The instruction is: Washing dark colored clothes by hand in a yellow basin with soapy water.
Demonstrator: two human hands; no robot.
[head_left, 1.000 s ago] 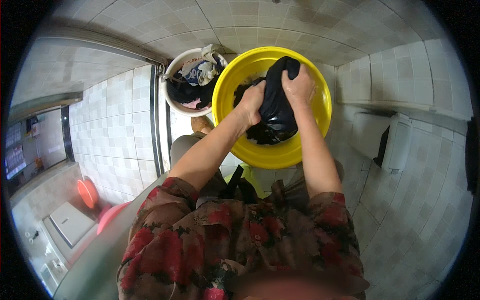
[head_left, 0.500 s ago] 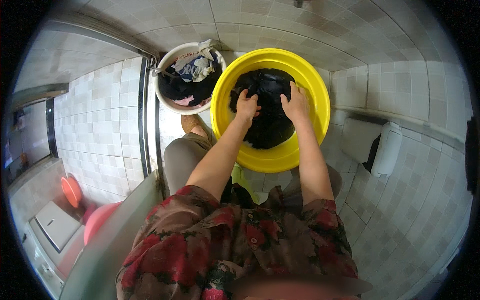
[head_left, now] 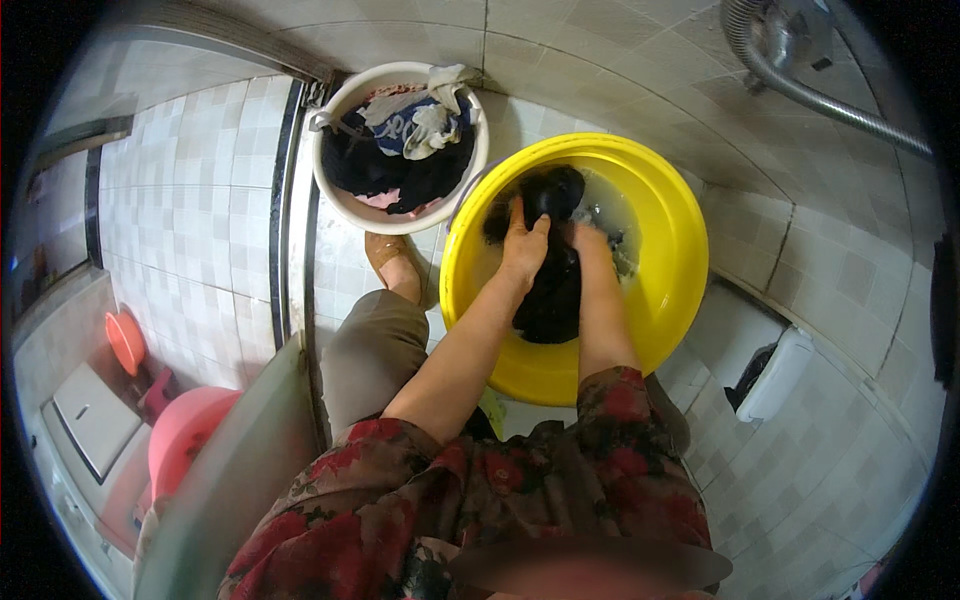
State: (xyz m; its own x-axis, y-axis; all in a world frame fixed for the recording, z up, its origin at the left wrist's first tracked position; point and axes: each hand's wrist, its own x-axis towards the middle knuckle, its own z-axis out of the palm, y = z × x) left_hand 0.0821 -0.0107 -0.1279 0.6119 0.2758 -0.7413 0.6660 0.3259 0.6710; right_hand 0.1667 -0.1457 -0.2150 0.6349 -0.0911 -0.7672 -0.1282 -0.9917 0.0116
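A wet black cloth [head_left: 550, 300] lies bunched in a large yellow tub [head_left: 677, 290] that holds some cloudy water. My left hand [head_left: 524, 247] grips the cloth at its left side, thumb and forefinger showing and the other fingers hidden. Close beside it, my right hand [head_left: 588, 238] reaches down against the right side of the same cloth. Its fingers are out of sight in the cloth and water.
A white bucket [head_left: 330, 190] of dark, pink and blue clothes stands left of the tub. A metal shower hose [head_left: 830, 103] hangs at the upper right wall. A glass door panel [head_left: 240, 480] stands at my left, with a pink basin [head_left: 180, 430] beyond.
The black cloth, spread wide in the tub before, is now gathered into a narrower bunch. My hands have come closer together, and the right one has sunk deeper. The view has shifted.
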